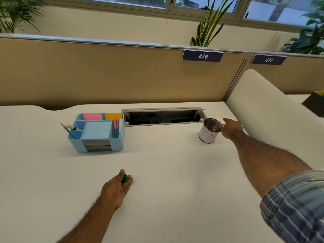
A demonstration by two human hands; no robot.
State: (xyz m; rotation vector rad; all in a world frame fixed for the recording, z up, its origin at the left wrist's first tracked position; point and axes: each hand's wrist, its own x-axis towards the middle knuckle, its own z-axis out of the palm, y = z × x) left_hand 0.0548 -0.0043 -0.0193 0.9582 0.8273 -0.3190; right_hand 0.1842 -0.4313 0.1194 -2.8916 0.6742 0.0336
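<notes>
Block of green plastic [125, 178], small and sharpener-like, sits pinched btwn thumb and fingers of the left hand [117, 187], which rests on the white counter [166, 163] near centre, prob. parked there to keep it ready. Right hand [231, 128] reaches far right to the rim of the round black wire-mesh cup [209, 133] w/ white paper wrap, likely to drop sth in; can't tell if its fingers grip anything.

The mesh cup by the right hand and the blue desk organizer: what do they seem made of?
The mesh cup looks like dark metal wire, see-through near the rim; white paper, probably, wraps its lower part. The blue desk organizer seems moulded plastic, matte: rounded corners, even colour.
</notes>
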